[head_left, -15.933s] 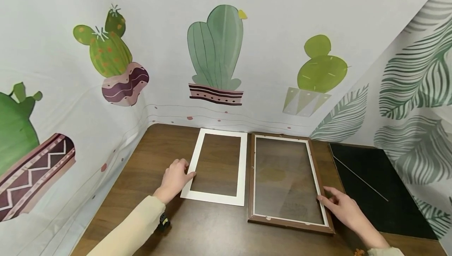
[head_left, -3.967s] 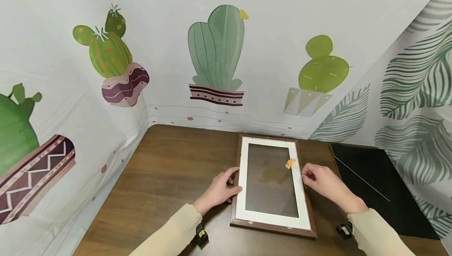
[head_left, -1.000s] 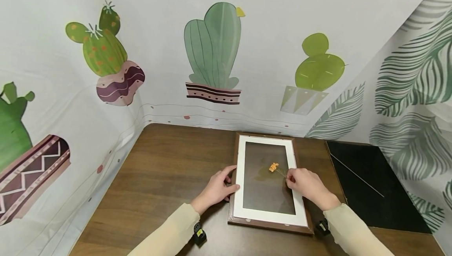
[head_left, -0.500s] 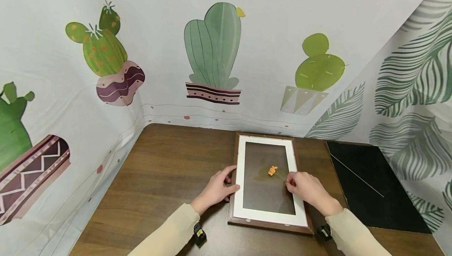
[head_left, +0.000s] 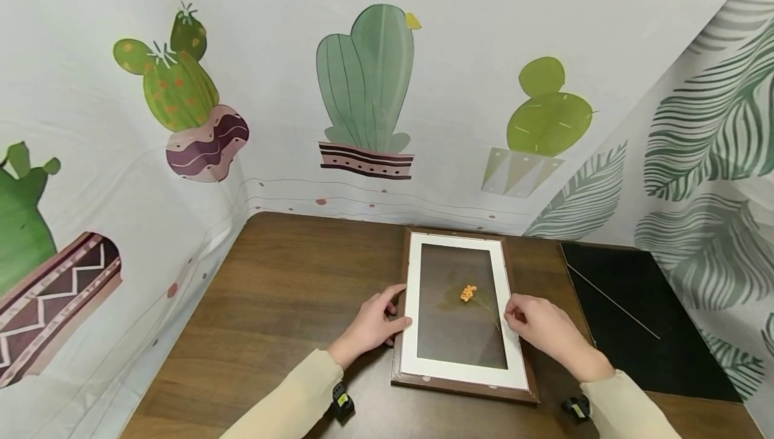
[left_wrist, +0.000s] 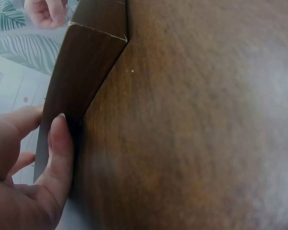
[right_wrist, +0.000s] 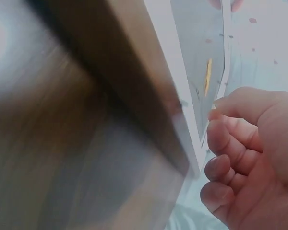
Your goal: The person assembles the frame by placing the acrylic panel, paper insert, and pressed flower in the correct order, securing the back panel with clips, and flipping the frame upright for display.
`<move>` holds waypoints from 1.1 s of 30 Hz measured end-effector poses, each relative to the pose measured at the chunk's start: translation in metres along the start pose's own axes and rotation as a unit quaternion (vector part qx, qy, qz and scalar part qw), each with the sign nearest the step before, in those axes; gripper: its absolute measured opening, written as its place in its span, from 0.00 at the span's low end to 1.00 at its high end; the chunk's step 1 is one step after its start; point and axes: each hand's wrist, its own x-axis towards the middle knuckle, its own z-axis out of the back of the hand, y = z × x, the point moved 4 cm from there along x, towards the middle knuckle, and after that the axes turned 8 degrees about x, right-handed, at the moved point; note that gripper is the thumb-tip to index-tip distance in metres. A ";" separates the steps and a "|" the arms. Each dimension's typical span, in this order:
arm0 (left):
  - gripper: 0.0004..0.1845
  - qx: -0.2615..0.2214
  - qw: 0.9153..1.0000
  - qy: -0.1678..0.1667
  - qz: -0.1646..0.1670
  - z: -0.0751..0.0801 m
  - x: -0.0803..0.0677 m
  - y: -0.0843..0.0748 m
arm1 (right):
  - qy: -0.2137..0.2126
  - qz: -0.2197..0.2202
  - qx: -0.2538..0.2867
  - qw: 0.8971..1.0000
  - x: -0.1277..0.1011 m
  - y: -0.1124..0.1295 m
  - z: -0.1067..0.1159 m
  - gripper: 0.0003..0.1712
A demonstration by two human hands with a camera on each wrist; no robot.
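Observation:
A brown picture frame (head_left: 461,387) lies flat on the wooden table (head_left: 290,304), with a white mat (head_left: 462,372) set inside it. A small orange dried flower (head_left: 468,292) on a thin stem lies on the glass. My left hand (head_left: 387,314) rests against the frame's left edge with its thumb on the mat; the left wrist view shows that thumb (left_wrist: 60,153) along the frame's side (left_wrist: 81,72). My right hand (head_left: 520,318) sits at the frame's right edge, fingers curled, just off the stem's end. In the right wrist view the curled fingers (right_wrist: 230,143) hold nothing visible beside the mat (right_wrist: 170,57).
A black board (head_left: 641,331) with a thin rod (head_left: 611,301) on it lies to the right of the frame. Cactus and leaf printed cloth walls close in the table at the back, left and right. Bare wood stretches left of the frame.
My right hand has let go of the flower stem and drawn back to the right edge of the frame. The flower stays on the glass. The left hand has not moved.

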 end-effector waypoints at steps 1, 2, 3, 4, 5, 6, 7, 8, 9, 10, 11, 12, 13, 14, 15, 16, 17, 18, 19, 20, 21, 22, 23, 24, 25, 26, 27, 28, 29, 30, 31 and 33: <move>0.36 -0.001 1.000 0.000 0.000 0.000 0.000 0.000 | -0.005 0.000 -0.001 1.000 -0.004 -0.002 0.004 0.08; 0.36 -0.001 1.000 0.001 0.000 0.000 0.000 0.000 | -0.011 0.002 -0.003 1.000 -0.009 -0.005 0.007 0.08; 0.36 -0.001 1.000 0.002 -0.001 0.000 0.000 0.000 | -0.016 0.001 -0.006 1.000 -0.013 -0.008 0.010 0.08; 0.36 -0.001 1.000 0.003 -0.002 0.000 0.000 0.000 | -0.021 0.000 -0.009 1.000 -0.018 -0.011 0.013 0.08; 0.36 -0.001 1.000 0.004 -0.002 0.001 0.000 0.000 | -0.024 -0.001 -0.011 1.000 -0.022 -0.014 0.016 0.08; 0.36 -0.002 1.000 0.004 -0.001 0.002 0.000 0.001 | -0.028 0.000 -0.013 1.000 -0.026 -0.017 0.018 0.08; 0.36 -0.002 1.000 0.003 0.000 0.003 -0.001 0.002 | -0.031 0.001 -0.015 0.999 -0.029 -0.020 0.020 0.09; 0.36 -0.001 1.000 0.001 0.002 0.005 -0.002 0.003 | -0.034 0.004 -0.015 0.999 -0.032 -0.022 0.022 0.09; 0.36 0.000 1.000 0.000 0.004 0.006 -0.002 0.004 | -0.039 0.010 -0.013 0.999 -0.036 -0.025 0.024 0.09; 0.36 0.000 1.000 -0.002 0.004 0.008 -0.003 0.005 | -0.046 0.017 -0.013 0.999 -0.039 -0.027 0.025 0.09; 0.36 0.001 1.000 -0.003 0.007 0.009 -0.003 0.006 | -0.053 0.023 -0.012 0.998 -0.043 -0.029 0.027 0.10; 0.36 0.001 1.000 -0.003 0.007 0.009 -0.003 0.007 | -0.060 0.033 -0.013 0.998 -0.047 -0.032 0.029 0.10; 0.36 0.002 1.000 -0.002 0.007 0.010 -0.003 0.007 | -0.067 0.042 -0.013 0.997 -0.051 -0.035 0.031 0.10; 0.36 0.003 1.000 0.000 0.006 0.009 -0.003 0.008 | -0.074 0.051 -0.012 0.996 -0.057 -0.038 0.033 0.11; 0.36 0.003 1.000 0.002 0.004 0.008 -0.002 0.008 | -0.080 0.061 -0.012 0.995 -0.062 -0.042 0.035 0.11; 0.36 0.003 1.000 0.003 0.003 0.008 -0.002 0.008 | -0.086 0.068 -0.011 0.994 -0.068 -0.045 0.036 0.12; 0.36 0.002 1.000 0.005 0.004 0.007 -0.001 0.008 | -0.088 0.074 -0.008 0.993 -0.074 -0.050 0.037 0.13; 0.36 0.000 1.000 0.005 0.004 0.006 -0.001 0.007 | -0.088 0.080 -0.004 0.993 -0.080 -0.054 0.037 0.14; 0.36 -0.001 1.000 0.005 0.003 0.005 0.000 0.007 | -0.089 0.083 -0.001 0.993 -0.086 -0.059 0.038 0.15; 0.36 -0.003 1.000 0.005 0.003 0.005 0.000 0.006 | -0.088 0.087 0.002 0.992 -0.093 -0.064 0.038 0.17; 0.36 -0.004 1.000 0.005 0.002 0.004 0.000 0.006 | -0.087 0.089 0.006 0.992 -0.099 -0.068 0.038 0.19; 0.36 -0.005 1.000 0.006 0.004 0.004 0.000 0.006 | -0.079 0.087 0.011 0.993 -0.106 -0.073 0.038 0.21; 0.36 -0.004 1.000 0.007 0.003 0.003 0.000 0.005 | -0.067 0.080 0.018 0.994 -0.112 -0.077 0.038 0.21; 0.37 -0.005 1.000 0.007 0.001 0.003 0.000 0.005 | -0.048 0.076 0.025 0.996 -0.117 -0.081 0.039 0.21; 0.37 -0.005 1.000 0.006 -0.001 0.002 0.000 0.005 | -0.023 0.059 0.030 0.998 -0.122 -0.086 0.040 0.19; 0.37 -0.005 1.000 0.007 0.000 0.002 0.000 0.005 | 0.005 0.037 0.033 0.999 -0.126 -0.090 0.041 0.17; 0.36 -0.005 1.000 0.007 0.000 0.002 0.000 0.005 | 0.033 0.010 0.034 0.999 -0.130 -0.095 0.042 0.15; 0.36 -0.005 1.000 0.007 0.000 0.002 0.000 0.005 | 0.060 -0.021 0.031 0.997 -0.134 -0.099 0.043 0.12; 0.36 -0.005 1.000 0.007 -0.001 0.002 0.000 0.005 | 0.082 -0.046 0.026 0.995 -0.138 -0.102 0.043 0.10; 0.36 -0.005 1.000 0.007 -0.003 0.002 0.000 0.005 | 0.101 -0.071 0.019 0.992 -0.142 -0.106 0.043 0.08; 0.36 -0.004 1.000 0.008 -0.002 0.003 0.000 0.006 | 0.115 -0.099 0.010 0.988 -0.146 -0.109 0.043 0.07; 0.36 -0.001 1.000 0.008 0.001 0.003 0.000 0.006 | 0.122 -0.129 -0.005 0.984 -0.154 -0.114 0.040 0.07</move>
